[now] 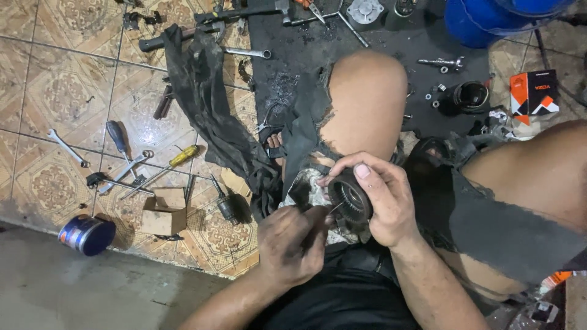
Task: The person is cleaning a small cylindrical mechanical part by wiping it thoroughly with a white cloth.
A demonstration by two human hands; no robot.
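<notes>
Both hands meet over the lap. Right hand [382, 201] is closed around a round toothed gear [351, 201], thumb on top and fingers wrapped behind, holding it with its open face turned toward the other hand. Left hand [292, 243], dark with grease, is pinched shut on a thin metal pick [335, 209] whose tip sits at the gear's inner rim. A crumpled rag [309, 192] lies under the gear, between the knees.

As for progress, the gear is out of whatever housed it and is being worked on by hand, so the stripping-down looks done; I judge the picking or cleaning at its inner teeth to be under way, and nothing shows it fitted back anywhere. Other parts lie loose on the black mat [391, 43] ahead: a dark round housing [468, 96] and small bolts beside it.

On the tiled floor [55, 73] to the left lie a wrench [67, 148], a yellow-handled screwdriver [171, 164], a small open carton [165, 211] and a blue tin [87, 234] on its side. An orange and black box [533, 93] stands at the right, near a blue drum [483, 21].
</notes>
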